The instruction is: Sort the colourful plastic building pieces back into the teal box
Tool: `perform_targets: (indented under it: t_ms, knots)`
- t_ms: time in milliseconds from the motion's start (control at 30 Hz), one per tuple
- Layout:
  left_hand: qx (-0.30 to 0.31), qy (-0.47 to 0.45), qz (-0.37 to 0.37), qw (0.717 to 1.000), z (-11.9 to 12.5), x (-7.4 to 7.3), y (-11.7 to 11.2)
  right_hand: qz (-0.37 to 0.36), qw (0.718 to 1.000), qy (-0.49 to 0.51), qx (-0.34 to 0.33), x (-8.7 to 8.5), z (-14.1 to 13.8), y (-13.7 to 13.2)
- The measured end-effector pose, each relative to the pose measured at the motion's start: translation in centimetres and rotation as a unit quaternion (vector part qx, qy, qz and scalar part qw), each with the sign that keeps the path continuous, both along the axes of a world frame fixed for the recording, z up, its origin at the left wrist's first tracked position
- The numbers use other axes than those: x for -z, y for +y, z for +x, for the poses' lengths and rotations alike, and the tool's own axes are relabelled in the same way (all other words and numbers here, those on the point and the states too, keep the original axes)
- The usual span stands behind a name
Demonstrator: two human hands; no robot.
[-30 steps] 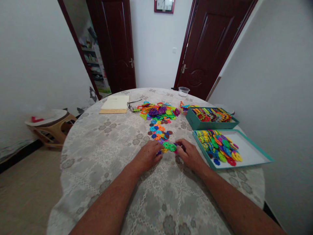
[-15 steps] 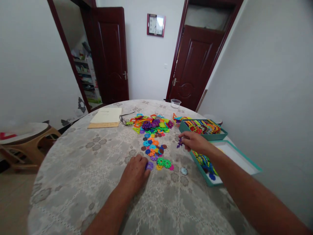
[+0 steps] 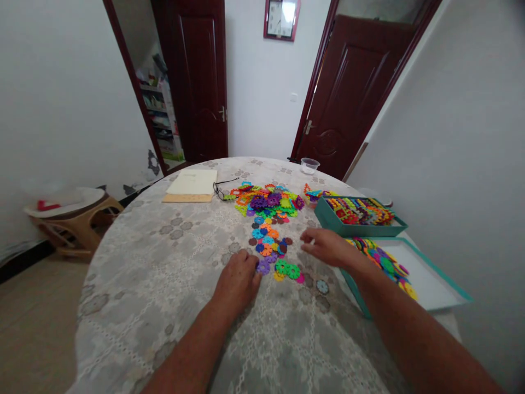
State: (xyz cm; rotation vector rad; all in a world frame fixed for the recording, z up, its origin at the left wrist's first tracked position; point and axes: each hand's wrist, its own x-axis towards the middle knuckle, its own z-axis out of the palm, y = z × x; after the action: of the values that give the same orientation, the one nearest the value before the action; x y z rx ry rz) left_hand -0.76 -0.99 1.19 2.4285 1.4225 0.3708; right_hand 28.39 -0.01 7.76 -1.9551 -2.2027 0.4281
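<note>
A round table with a lace cloth (image 3: pixel 172 273) carries colourful interlocking plastic discs. A joined line of discs (image 3: pixel 268 244) runs from a big pile (image 3: pixel 268 200) toward me and ends in green discs (image 3: pixel 287 269). My left hand (image 3: pixel 237 280) rests on the cloth, its curled fingertips pressing a purple disc (image 3: pixel 263 267) at the near end of the line. To the right of the line my right hand (image 3: pixel 328 246) hovers just above the table. Its fingers are stretched out to the left with nothing visible in them.
A teal box (image 3: pixel 342 225) full of discs stands at the right, and its lid (image 3: pixel 430 282) in front holds more discs. Glasses (image 3: pixel 223 189), a notebook (image 3: pixel 192 185) and a clear cup (image 3: pixel 309 164) lie farther back. A low stool (image 3: pixel 74 219) stands left of the table.
My right hand lifted away from the green discs toward the teal box with a purple piece, then came back left without it. My left hand stayed at the line's near end.
</note>
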Motion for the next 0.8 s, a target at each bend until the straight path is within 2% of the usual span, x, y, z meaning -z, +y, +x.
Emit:
perform_targets:
  t_ms: [67,133,233,400,533,667,800]
  knots:
    - [0.002,0.001,0.002,1.000,0.0,0.1,0.1,-0.047,0.997,-0.060,-0.014,1.3,-1.5,-3.4]
    - [0.007,0.002,0.005,1.000,0.0,0.1,0.3,-0.067,0.992,-0.108,0.013,1.9,-2.2,-6.1]
    - [0.018,0.000,0.008,1.000,-0.2,0.2,0.5,-0.096,0.986,-0.125,0.043,2.3,-1.8,-8.4]
    - [0.046,-0.022,0.015,0.999,-0.9,1.0,1.0,-0.111,0.989,-0.079,0.056,2.9,-0.6,-9.1]
    - [0.047,-0.052,0.008,0.997,-1.5,1.6,1.4,-0.097,0.994,-0.038,0.041,3.5,0.0,-9.1]
    - [0.025,-0.075,-0.011,0.997,-1.7,0.9,1.2,-0.081,0.995,-0.002,0.052,3.9,0.4,-9.3]
    - [0.004,-0.049,-0.025,0.999,-1.9,0.1,1.1,-0.069,0.994,0.063,0.051,3.9,-0.4,-9.2]
